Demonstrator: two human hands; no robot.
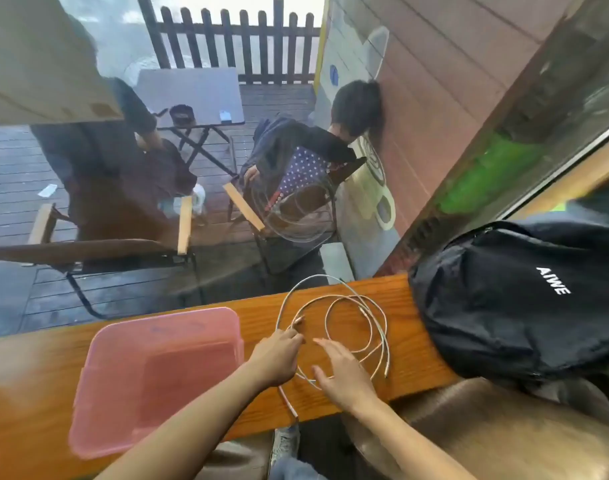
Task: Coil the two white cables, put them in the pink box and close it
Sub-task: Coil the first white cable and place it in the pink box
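White cable (372,313) lies in loose, overlapping loops on the wooden counter (393,386); I cannot separate the two cables. One plug end reaches the counter's near edge. My left hand (279,358) rests on the loops' left side, its fingertips touching the cable there. Fingers spread, my right hand (344,372) hovers flat over the near part of the loops and holds nothing. To the left stands the pink box (157,379), translucent, with its lid on.
A black backpack (524,299) sits on the counter's right end, close to the loops. A window pane runs along the far edge; beyond it a person sits among folding chairs. A brown seat (504,427) lies below the counter at right.
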